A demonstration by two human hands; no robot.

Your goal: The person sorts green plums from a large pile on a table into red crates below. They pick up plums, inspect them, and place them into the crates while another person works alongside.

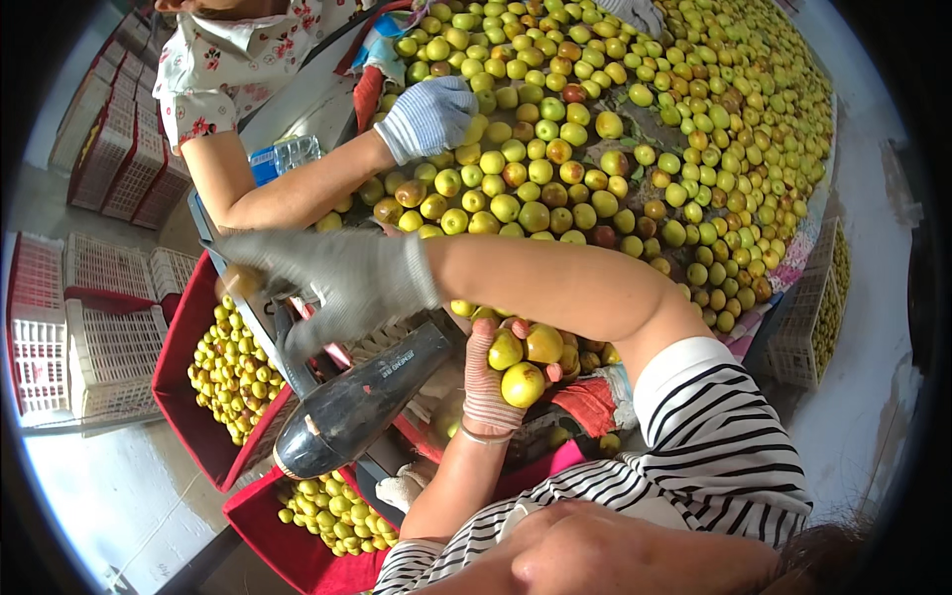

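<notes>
My left hand (494, 375), in a pink-striped glove, is turned palm up and cradles several yellow-green jujube-like fruits (523, 384) with brown patches. To its upper left, my right hand (342, 279) in a grey glove is blurred, its thumb and fingers spread. One blurred brownish fruit (242, 282) is close to those fingertips; whether it touches them I cannot tell. Under my right hand are a metal frame edge and a black rounded object (364, 401) bearing writing. A broad heap of fruits (535, 216) covers the surface beyond my right forearm.
A co-worker's blue-striped gloved hand (428, 119) rests on the heap. Another gloved hand (632, 15) shows at the top, and an off-white glove (401, 487) lower down. Red-lined crates (175, 372) hold fruits at lower left. Stacked plastic crates (111, 349) stand further left.
</notes>
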